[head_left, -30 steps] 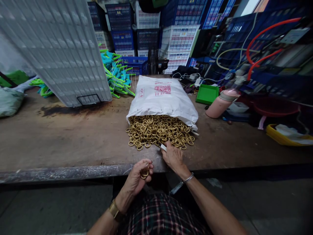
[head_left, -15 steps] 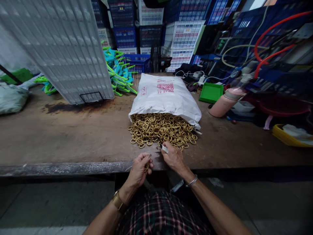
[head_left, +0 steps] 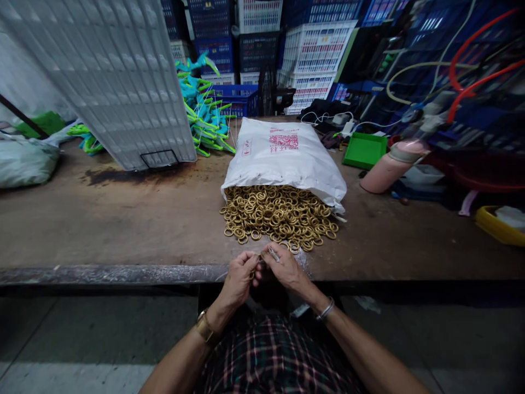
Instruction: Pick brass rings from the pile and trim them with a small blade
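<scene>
My left hand (head_left: 243,274) is closed at the table's front edge, with gold-coloured rings (head_left: 251,275) partly showing between its fingers. Fingertip to fingertip with it, my right hand (head_left: 288,269) is pinched shut around a small tool with a whitish part (head_left: 273,254); its exact kind does not show. A ring seems to sit where the fingertips meet, mostly hidden by them. Just beyond the hands, a heap of gold-coloured rings (head_left: 279,214) spills from the mouth of a white sack (head_left: 283,158) with red print, which lies flat on the wooden table (head_left: 123,230).
A ribbed grey-white panel (head_left: 135,82) stands at the left, beside green and turquoise plastic pieces (head_left: 209,120). On the right are a green tray (head_left: 365,150), a pink bottle (head_left: 389,167) and a yellow tray (head_left: 498,227). Stacked crates (head_left: 315,49) rise behind.
My right hand has drawn back from the edge of the ring heap to my left hand, and their fingertips now meet. The view has shifted slightly.
</scene>
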`<action>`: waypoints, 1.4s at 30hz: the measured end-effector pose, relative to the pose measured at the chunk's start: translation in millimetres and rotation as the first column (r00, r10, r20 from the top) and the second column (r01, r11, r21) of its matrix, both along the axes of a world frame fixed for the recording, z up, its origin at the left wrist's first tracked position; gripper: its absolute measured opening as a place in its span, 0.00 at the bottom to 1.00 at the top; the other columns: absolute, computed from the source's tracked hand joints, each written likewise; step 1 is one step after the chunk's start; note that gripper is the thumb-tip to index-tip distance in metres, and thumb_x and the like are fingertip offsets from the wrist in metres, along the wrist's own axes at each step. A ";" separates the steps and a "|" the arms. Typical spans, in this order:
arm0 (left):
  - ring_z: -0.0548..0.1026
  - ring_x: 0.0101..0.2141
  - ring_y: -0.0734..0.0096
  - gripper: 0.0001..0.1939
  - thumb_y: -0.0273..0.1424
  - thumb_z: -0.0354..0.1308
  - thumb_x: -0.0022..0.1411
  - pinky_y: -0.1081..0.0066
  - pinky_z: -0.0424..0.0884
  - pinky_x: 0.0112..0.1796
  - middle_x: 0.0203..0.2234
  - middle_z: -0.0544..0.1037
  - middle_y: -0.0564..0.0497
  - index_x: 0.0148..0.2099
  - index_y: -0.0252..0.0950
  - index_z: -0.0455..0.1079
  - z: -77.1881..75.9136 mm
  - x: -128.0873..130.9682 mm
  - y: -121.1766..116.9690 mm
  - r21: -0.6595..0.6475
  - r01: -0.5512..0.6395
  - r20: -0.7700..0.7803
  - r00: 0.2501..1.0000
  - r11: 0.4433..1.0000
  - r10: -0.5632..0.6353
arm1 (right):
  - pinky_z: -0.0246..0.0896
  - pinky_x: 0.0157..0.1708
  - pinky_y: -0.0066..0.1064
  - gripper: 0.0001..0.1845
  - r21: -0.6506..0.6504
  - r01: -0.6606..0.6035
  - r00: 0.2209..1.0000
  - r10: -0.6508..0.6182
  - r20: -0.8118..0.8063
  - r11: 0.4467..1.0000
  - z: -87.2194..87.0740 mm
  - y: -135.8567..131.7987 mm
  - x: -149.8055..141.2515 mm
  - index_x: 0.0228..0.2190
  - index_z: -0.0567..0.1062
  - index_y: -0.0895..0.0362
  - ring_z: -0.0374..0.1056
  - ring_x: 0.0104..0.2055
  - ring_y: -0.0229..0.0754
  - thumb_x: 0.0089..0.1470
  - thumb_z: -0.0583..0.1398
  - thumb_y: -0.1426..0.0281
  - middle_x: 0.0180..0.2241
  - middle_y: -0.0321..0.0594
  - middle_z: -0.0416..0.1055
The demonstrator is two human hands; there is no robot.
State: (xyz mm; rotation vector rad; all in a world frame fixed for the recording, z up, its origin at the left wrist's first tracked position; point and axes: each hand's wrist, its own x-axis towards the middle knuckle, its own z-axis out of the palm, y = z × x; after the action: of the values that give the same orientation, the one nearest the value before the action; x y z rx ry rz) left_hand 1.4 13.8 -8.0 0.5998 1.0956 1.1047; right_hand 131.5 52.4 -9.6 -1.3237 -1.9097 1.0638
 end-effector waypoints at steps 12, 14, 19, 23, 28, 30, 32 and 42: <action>0.61 0.17 0.84 0.15 0.41 0.58 0.51 0.82 0.54 0.16 0.19 0.66 0.56 0.30 0.33 0.63 0.1 -1.3 -2.4 0.049 0.081 0.042 0.996 0.995 -0.083 | 0.51 0.24 0.25 0.13 -0.201 0.014 0.982 -0.052 -0.184 0.979 2.0 2.2 -3.5 0.19 0.64 0.57 0.56 0.21 0.32 0.50 0.51 0.64 0.17 0.30 0.61; 0.61 0.17 0.84 0.15 0.41 0.57 0.52 0.82 0.53 0.16 0.20 0.66 0.56 0.30 0.33 0.63 0.7 -1.9 -2.5 0.049 0.081 0.076 0.994 0.996 -0.084 | 0.51 0.23 0.25 0.13 -0.204 0.009 0.978 -0.050 -0.200 0.979 5.8 1.7 -3.9 0.18 0.64 0.57 0.55 0.20 0.32 0.49 0.51 0.65 0.16 0.30 0.61; 0.61 0.17 0.84 0.14 0.40 0.57 0.53 0.83 0.52 0.16 0.21 0.66 0.55 0.30 0.33 0.62 0.2 -3.0 -3.5 0.037 0.103 0.180 0.978 0.994 -0.108 | 0.51 0.23 0.24 0.13 -0.194 -0.002 0.978 -0.038 -0.205 0.981 2.9 1.1 -4.0 0.19 0.64 0.57 0.56 0.20 0.32 0.50 0.50 0.65 0.16 0.30 0.61; 0.61 0.18 0.83 0.13 0.38 0.58 0.53 0.82 0.52 0.16 0.21 0.66 0.56 0.31 0.34 0.61 -1.6 -4.3 -4.0 0.060 0.082 0.246 0.965 0.995 -0.095 | 0.52 0.25 0.25 0.13 -0.071 0.063 0.993 -0.069 -0.095 0.995 -6.7 -0.3 -1.8 0.22 0.66 0.57 0.59 0.22 0.34 0.52 0.49 0.65 0.18 0.33 0.63; 0.61 0.18 0.83 0.13 0.38 0.57 0.54 0.82 0.53 0.16 0.20 0.65 0.56 0.31 0.34 0.59 -2.4 -5.8 -4.9 0.093 0.057 0.245 0.966 0.994 -0.078 | 0.49 0.25 0.25 0.08 0.142 -0.114 0.976 0.084 0.200 0.983 -13.1 -9.0 1.1 0.26 0.67 0.56 0.60 0.24 0.35 0.49 0.49 0.73 0.21 0.35 0.66; 0.60 0.18 0.84 0.13 0.38 0.56 0.54 0.82 0.52 0.17 0.20 0.64 0.57 0.31 0.34 0.59 -2.6 -5.7 -5.9 0.104 0.051 0.220 0.973 0.993 -0.073 | 0.48 0.25 0.26 0.08 0.170 -0.154 0.960 0.107 0.259 0.973 -14.1 -11.8 0.5 0.28 0.68 0.56 0.61 0.24 0.35 0.47 0.50 0.76 0.22 0.35 0.67; 0.60 0.18 0.83 0.13 0.39 0.56 0.55 0.82 0.52 0.17 0.20 0.64 0.57 0.31 0.35 0.59 -2.8 -5.5 -6.8 0.110 0.047 0.202 0.977 0.993 -0.069 | 0.47 0.24 0.26 0.10 0.188 -0.153 0.952 0.094 0.290 0.970 -14.6 -12.9 -0.5 0.29 0.68 0.56 0.61 0.24 0.36 0.45 0.50 0.77 0.22 0.36 0.68; 0.56 0.16 0.85 0.16 0.42 0.55 0.54 0.81 0.49 0.17 0.18 0.62 0.58 0.30 0.35 0.58 -2.8 -5.8 -7.2 0.143 0.074 0.105 0.990 0.987 -0.089 | 0.46 0.24 0.26 0.11 0.156 -0.150 0.937 0.090 0.338 0.976 -15.6 -11.1 1.4 0.30 0.67 0.56 0.59 0.23 0.36 0.45 0.49 0.78 0.21 0.35 0.66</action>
State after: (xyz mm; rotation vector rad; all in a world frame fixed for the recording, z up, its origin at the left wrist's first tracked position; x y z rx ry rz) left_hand -4.4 6.6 -10.8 0.6787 0.8958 1.1356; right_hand 132.9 41.4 -25.2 -1.3611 -2.2988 0.7366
